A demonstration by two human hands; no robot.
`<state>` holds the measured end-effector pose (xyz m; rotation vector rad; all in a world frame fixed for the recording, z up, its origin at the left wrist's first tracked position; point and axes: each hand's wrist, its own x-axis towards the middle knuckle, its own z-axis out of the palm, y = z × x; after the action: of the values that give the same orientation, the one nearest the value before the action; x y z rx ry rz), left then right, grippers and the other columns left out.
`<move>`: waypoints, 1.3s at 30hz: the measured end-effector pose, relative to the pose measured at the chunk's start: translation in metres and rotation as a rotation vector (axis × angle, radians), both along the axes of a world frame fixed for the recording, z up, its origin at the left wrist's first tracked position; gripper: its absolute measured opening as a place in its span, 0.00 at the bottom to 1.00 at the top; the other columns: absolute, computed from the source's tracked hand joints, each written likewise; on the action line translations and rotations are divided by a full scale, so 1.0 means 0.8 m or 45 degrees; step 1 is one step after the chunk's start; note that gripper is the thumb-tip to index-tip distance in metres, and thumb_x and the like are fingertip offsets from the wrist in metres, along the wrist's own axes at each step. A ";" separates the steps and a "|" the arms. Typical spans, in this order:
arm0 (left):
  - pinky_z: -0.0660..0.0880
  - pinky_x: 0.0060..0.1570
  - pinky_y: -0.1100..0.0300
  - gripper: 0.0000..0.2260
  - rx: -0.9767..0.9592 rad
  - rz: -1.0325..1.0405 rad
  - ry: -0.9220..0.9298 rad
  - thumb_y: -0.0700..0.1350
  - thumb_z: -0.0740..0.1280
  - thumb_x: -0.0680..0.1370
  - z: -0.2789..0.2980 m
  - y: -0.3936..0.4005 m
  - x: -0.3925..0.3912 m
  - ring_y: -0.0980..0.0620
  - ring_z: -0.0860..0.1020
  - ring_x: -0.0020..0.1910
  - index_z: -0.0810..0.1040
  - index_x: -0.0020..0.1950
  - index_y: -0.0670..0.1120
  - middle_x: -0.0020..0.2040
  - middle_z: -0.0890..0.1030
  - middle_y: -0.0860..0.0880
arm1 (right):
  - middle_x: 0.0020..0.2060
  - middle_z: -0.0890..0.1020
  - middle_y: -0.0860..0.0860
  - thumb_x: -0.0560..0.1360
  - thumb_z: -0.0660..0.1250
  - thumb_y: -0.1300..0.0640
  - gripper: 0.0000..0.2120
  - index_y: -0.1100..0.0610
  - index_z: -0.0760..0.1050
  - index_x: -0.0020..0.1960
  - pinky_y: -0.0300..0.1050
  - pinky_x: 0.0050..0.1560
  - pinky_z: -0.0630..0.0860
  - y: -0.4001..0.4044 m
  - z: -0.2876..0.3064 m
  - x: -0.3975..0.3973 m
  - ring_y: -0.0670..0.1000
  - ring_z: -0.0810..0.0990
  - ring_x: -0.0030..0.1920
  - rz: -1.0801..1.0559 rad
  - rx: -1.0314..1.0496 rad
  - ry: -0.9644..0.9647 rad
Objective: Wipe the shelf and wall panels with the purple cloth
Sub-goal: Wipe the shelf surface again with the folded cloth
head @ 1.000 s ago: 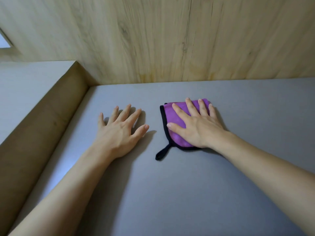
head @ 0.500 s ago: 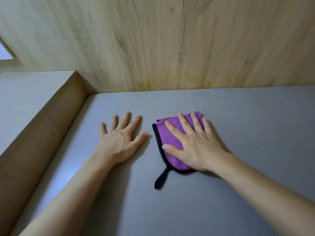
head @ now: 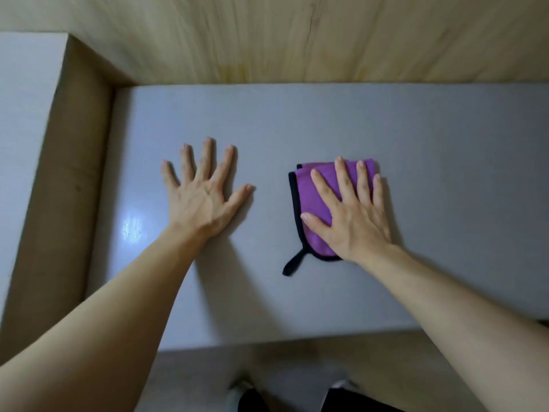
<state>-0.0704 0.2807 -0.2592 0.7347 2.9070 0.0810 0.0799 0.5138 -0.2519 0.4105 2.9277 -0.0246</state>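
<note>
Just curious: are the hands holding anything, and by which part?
Nothing is gripped. The right hand presses flat on the purple cloth; the left hand rests on the bare shelf.

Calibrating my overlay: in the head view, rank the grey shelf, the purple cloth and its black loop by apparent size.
1. grey shelf
2. purple cloth, partly hidden under the right hand
3. black loop

Cloth (head: pixel 312 200) on shelf (head: pixel 297 120) under right hand (head: pixel 353 215); left hand (head: pixel 202 197) flat on shelf, left of cloth; wall panel (head: pixel 297 40) behind.
</note>
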 end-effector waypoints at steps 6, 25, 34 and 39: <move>0.45 0.72 0.31 0.35 0.002 -0.019 -0.048 0.74 0.39 0.76 0.003 0.005 0.016 0.40 0.44 0.80 0.43 0.80 0.60 0.82 0.46 0.50 | 0.82 0.47 0.56 0.75 0.44 0.27 0.39 0.42 0.44 0.81 0.68 0.77 0.44 -0.001 -0.005 0.002 0.66 0.44 0.80 0.020 0.028 0.006; 0.49 0.70 0.31 0.36 -0.066 0.041 -0.125 0.72 0.47 0.75 0.007 0.014 0.013 0.39 0.49 0.79 0.48 0.80 0.59 0.82 0.50 0.48 | 0.81 0.48 0.60 0.74 0.51 0.29 0.41 0.46 0.49 0.82 0.72 0.75 0.45 0.006 0.002 -0.031 0.70 0.46 0.79 0.144 -0.046 -0.032; 0.49 0.70 0.30 0.36 -0.054 0.034 -0.128 0.71 0.50 0.76 0.005 0.011 0.011 0.38 0.50 0.79 0.50 0.80 0.58 0.81 0.51 0.47 | 0.81 0.49 0.59 0.75 0.49 0.28 0.40 0.45 0.48 0.82 0.71 0.75 0.45 0.001 0.002 -0.150 0.69 0.46 0.79 0.146 -0.035 0.017; 0.49 0.69 0.30 0.35 -0.046 0.011 -0.142 0.71 0.48 0.77 0.006 0.012 0.011 0.38 0.49 0.79 0.50 0.80 0.57 0.81 0.50 0.47 | 0.81 0.47 0.59 0.76 0.48 0.29 0.39 0.45 0.47 0.82 0.70 0.76 0.44 -0.001 0.005 -0.153 0.68 0.45 0.79 0.128 -0.017 0.011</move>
<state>-0.0619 0.2906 -0.2544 0.6883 2.7983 0.0682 -0.0424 0.5131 -0.2478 0.2614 2.9504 -0.0321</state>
